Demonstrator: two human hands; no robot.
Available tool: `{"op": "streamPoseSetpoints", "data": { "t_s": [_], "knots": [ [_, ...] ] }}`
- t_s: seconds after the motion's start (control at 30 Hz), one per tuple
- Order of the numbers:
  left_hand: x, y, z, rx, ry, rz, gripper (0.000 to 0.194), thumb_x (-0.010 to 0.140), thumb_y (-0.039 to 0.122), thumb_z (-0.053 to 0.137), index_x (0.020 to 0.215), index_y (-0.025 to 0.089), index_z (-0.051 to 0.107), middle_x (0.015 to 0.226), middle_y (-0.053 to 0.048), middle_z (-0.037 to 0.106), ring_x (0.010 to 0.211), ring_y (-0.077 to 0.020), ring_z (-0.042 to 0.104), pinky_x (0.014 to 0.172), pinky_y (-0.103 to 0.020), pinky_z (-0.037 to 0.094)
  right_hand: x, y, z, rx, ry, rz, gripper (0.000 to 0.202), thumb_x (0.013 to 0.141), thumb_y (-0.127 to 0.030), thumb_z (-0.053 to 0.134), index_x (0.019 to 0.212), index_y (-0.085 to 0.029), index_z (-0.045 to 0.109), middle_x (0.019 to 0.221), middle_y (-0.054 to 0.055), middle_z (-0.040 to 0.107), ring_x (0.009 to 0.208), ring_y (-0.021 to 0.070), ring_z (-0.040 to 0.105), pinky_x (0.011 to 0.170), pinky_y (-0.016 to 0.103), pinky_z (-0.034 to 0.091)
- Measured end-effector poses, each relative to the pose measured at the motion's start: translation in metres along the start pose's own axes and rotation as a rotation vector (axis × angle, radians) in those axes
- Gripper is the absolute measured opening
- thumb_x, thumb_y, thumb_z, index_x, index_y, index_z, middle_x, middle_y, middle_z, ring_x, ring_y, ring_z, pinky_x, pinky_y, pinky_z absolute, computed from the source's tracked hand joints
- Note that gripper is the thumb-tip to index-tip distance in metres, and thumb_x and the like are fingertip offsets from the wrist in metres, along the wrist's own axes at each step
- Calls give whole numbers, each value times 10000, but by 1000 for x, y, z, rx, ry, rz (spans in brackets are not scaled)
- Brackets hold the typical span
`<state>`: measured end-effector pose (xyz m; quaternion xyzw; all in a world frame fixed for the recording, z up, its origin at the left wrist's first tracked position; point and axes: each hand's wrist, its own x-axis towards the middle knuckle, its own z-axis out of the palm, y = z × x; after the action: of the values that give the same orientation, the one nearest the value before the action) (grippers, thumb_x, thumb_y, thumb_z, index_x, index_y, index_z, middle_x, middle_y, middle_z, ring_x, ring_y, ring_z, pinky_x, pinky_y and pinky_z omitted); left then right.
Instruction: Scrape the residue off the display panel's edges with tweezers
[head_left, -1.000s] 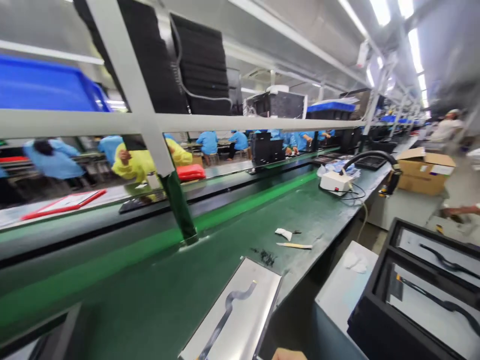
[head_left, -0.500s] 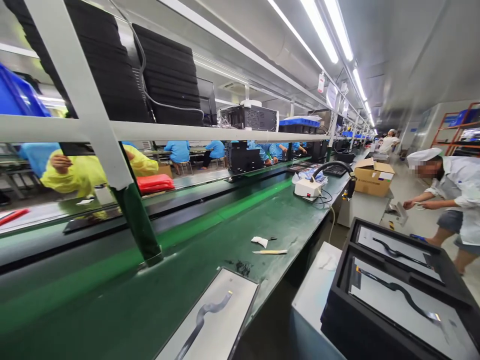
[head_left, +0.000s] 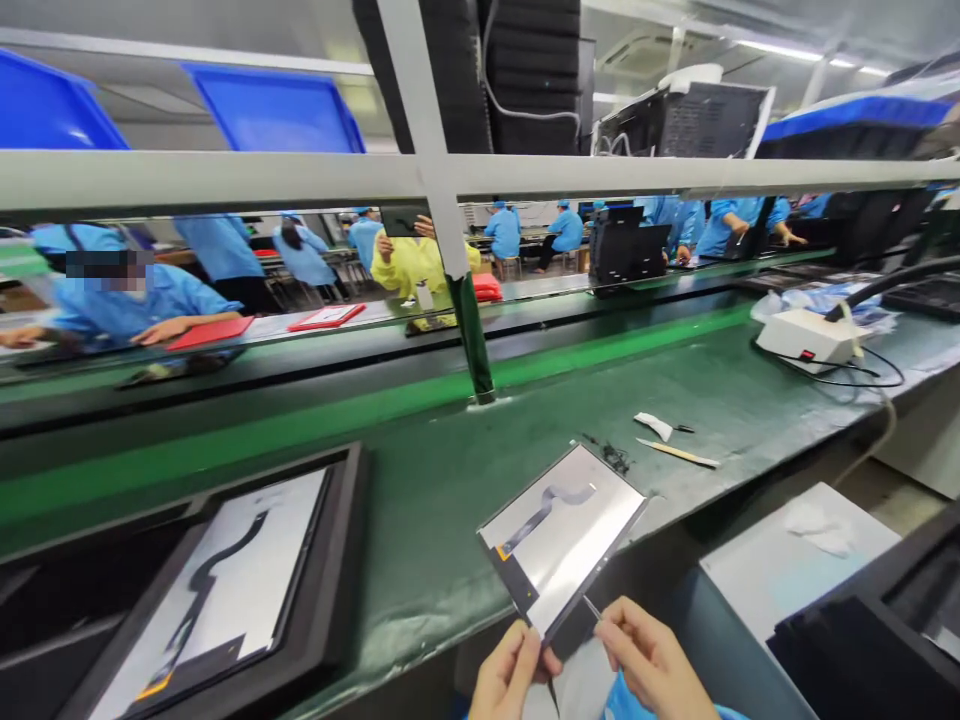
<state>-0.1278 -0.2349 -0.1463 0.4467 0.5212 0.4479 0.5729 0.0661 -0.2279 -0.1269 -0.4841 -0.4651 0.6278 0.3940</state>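
A display panel (head_left: 574, 540) with a silvery back and a curved ribbon cable (head_left: 541, 515) lies over the bench's near edge. My left hand (head_left: 514, 670) pinches its lower corner between thumb and fingers. A dark thin strip hangs below those fingers; its kind is unclear. Beside the panel's near edge, my right hand (head_left: 649, 655) is closed on a slim pointed metal tool, perhaps tweezers (head_left: 591, 605), whose rest is hidden by the fingers. Another panel (head_left: 232, 560) with a black ribbon cable sits in a black foam tray (head_left: 341, 560) to the left.
On the green bench (head_left: 420, 500) lie a yellow-handled blade (head_left: 679, 453), a crumpled white scrap (head_left: 654, 425) and black debris (head_left: 615, 458). A white box with a switch (head_left: 810, 338) stands at right. A green-wrapped post (head_left: 471, 335) rises behind. Co-workers sit across the line.
My view has swung to the left. Both my hands have come into view at the panel, along with the foam tray on the left. The co-worker in white at right is out of view.
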Motion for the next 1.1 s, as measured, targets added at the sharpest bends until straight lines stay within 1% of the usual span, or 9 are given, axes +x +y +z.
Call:
{"op": "streamPoseSetpoints", "data": {
  "t_s": [0.13,0.23,0.37,0.5,0.57,0.7,0.87,1.0,1.1],
  "knots": [
    [-1,2,8,-65,45,-14,585,736,760,633,707,176,660,668,-28,652,668,-176,581,697,-255,467,-1,-1,-3,-93,-7,6,623,765,-823,511,752,-202,570,538,-92,281,495,97,251,492,263,201],
    [-3,0,10,-64,74,-8,585,741,757,631,697,174,647,632,-25,637,661,-179,592,704,-259,469,-1,3,0,-96,-26,2,644,747,-858,473,748,-215,522,559,-95,244,532,112,245,511,265,215],
    [-4,1,5,-26,86,8,564,788,731,604,639,187,584,557,-11,594,632,-179,596,716,-265,468,-5,1,6,-109,-32,-29,586,780,-805,509,727,-222,478,608,-75,336,566,117,312,537,250,277],
    [-3,6,-2,40,16,-7,577,788,744,588,659,182,579,629,-33,628,662,-181,592,714,-262,459,-5,-2,12,-107,-25,0,609,804,-813,449,725,-215,534,573,-79,295,526,114,275,488,252,229],
    [-3,8,-1,38,23,-24,566,779,738,604,679,182,575,638,-28,624,662,-178,584,705,-259,453,-3,1,14,-96,4,-7,621,792,-829,440,784,-219,552,558,-90,267,512,114,258,486,253,223],
    [-5,9,6,-18,110,-28,556,760,729,636,678,186,551,616,-3,594,636,-160,551,684,-243,432,-2,15,15,-160,73,-54,557,806,-788,480,773,-234,529,603,-59,388,568,138,372,546,256,321],
    [-5,4,6,-11,126,-30,540,775,706,639,669,185,544,630,-5,597,647,-156,546,681,-236,425,-7,30,10,-332,92,-56,538,877,-732,406,741,-236,562,601,-34,441,575,158,421,562,274,327],
    [-2,-6,2,1,83,-30,534,796,703,613,678,188,539,631,-9,606,634,-157,547,651,-237,428,-12,23,12,-364,85,-33,437,916,-664,423,849,-251,548,596,-54,423,569,159,429,590,273,336],
    [-2,-10,1,-2,69,-26,525,812,692,603,684,187,534,639,-10,609,631,-154,544,642,-237,425,-13,13,15,-353,46,-61,443,913,-662,439,802,-244,536,654,-35,463,622,163,458,618,268,359]
  ]
}}
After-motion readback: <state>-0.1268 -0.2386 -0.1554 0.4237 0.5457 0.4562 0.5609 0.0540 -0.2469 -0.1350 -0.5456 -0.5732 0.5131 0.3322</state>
